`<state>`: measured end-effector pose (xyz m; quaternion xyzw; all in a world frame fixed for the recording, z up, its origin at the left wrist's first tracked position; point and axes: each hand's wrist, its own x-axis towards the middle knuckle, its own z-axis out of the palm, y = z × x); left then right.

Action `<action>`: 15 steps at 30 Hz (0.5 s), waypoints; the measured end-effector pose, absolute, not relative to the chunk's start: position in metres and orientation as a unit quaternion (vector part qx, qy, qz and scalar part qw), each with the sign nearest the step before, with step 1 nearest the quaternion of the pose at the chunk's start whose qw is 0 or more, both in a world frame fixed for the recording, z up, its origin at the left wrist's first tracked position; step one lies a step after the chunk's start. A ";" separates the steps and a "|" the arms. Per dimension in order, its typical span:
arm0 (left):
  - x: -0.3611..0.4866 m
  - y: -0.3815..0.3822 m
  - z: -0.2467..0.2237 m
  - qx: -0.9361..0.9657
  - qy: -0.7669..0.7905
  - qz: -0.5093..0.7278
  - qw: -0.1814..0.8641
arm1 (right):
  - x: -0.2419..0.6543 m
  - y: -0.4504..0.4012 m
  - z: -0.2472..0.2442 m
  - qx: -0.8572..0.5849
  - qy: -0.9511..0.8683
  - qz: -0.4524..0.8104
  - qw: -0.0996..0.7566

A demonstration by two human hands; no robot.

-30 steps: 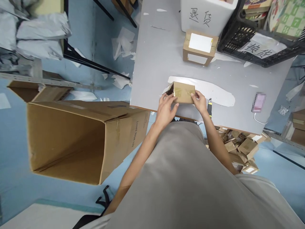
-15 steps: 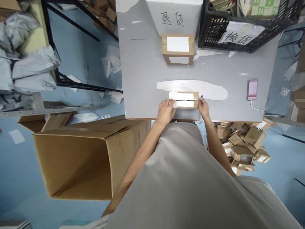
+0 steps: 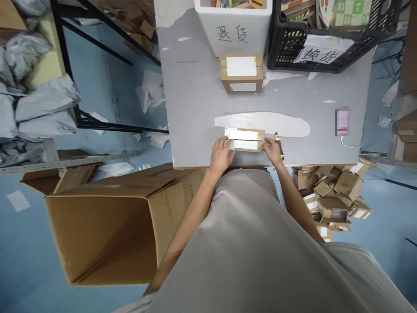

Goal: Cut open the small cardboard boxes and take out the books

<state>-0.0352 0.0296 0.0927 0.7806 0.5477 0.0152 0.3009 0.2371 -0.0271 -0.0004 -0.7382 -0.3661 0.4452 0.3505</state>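
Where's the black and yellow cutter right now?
In the head view, the cutter lies on the grey table near its front edge, just right of the right hand, which is at the small box's right end.

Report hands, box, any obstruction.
Left hand, right hand on opposite ends of cardboard box. Box label-side up. Utility knife beside right hand, clear of box.

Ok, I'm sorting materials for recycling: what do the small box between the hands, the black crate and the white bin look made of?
Small box: dull brown cardboard, judging by its colour and straight edges. Black crate: probably rigid plastic, given its moulded-looking lattice. White bin: smooth, likely plastic too, though its look leaves that open.
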 end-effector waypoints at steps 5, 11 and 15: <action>-0.051 0.031 0.090 0.778 0.559 0.037 0.284 | 0.212 -0.014 0.021 -0.755 -0.368 0.444 0.312; -0.068 0.016 0.100 0.790 0.534 0.081 0.292 | 0.215 0.011 0.047 -0.762 -0.417 0.376 0.324; -0.072 0.003 0.106 0.796 0.515 0.097 0.304 | 0.214 0.030 0.054 -0.745 -0.486 0.367 0.274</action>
